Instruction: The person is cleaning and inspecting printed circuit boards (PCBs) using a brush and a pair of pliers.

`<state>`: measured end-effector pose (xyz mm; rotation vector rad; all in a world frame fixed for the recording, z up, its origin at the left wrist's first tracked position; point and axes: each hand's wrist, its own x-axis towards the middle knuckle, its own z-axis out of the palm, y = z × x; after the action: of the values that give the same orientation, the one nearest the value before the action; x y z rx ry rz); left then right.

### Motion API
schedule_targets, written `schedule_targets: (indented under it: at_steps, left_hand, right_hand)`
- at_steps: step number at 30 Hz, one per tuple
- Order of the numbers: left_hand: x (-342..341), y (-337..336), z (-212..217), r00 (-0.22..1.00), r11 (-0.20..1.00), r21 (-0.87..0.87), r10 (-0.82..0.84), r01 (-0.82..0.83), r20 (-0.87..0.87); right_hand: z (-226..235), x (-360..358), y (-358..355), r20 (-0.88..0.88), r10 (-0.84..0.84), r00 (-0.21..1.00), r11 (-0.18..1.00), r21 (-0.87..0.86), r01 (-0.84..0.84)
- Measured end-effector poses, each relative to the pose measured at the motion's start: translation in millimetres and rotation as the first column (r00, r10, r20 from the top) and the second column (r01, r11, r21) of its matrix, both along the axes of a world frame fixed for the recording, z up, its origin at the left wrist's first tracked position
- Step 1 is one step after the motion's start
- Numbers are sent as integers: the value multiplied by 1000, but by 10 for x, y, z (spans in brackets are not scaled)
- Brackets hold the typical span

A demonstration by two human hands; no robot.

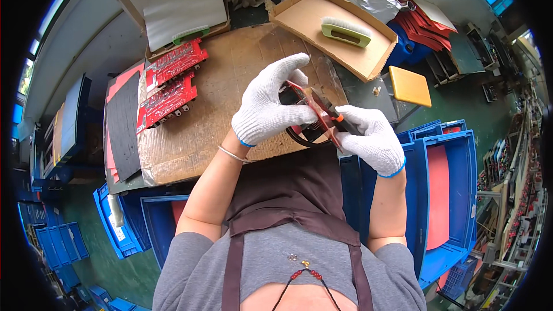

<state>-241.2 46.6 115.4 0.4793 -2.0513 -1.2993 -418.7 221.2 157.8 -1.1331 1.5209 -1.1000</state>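
Both hands wear white knit gloves. My left hand (269,102) grips a red circuit board (314,106), held tilted edge-on above the cardboard-covered bench (190,138). My right hand (371,137) holds a small tool with an orange and black handle (337,118) against the board's near edge. Black cables (305,137) hang in a loop under the board.
Several red circuit boards (170,83) lie at the bench's left beside a black mat (124,126). A cardboard tray (368,60) holds a green brush (345,31). Blue crates (443,196) with red sheets stand right; a yellow stool (410,85) sits beyond.
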Motion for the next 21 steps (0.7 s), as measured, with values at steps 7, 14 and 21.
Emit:
schedule_targets:
  at_steps: [7, 14, 21]
  left_hand:
    - [45, -67, -148, 994, 997, 14, -69, 70, -84]
    - [39, -30, -190, 988, 994, 62, -76, 85, -134]
    - [105, -51, -244, 982, 993, 89, -64, 81, -180]
  right_hand:
    - [-169, -23, -48, 171, 4, 985, 999, 46, -12]
    - [-377, -76, -58, 437, -69, 897, 996, 83, 36]
    - [-644, -80, 72, 529, -125, 839, 991, 21, 135]
